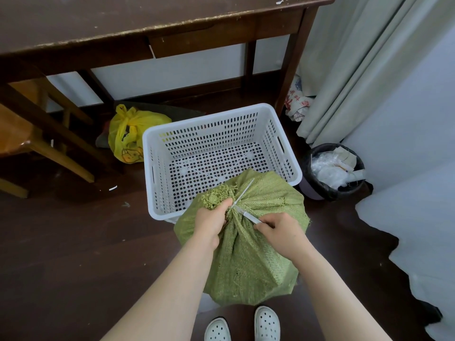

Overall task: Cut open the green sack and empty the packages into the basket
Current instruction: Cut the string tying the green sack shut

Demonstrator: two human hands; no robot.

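Green sack (246, 249) upright on the dark floor, tied neck leaning over the near rim of the white basket (154, 153). Left hand (209, 223) clenched round the gathered neck, just under the frayed tuft. Right hand (282, 233) pinching a slim blade tool (246, 215), tip laid against the neck beside a thin white tie (244, 190). Past the basket, the brown surface (98, 20). Yellow bag (130, 134) by the basket's far left corner, lined bin (320, 190) just right of it. White shoes (267, 323) nearest.
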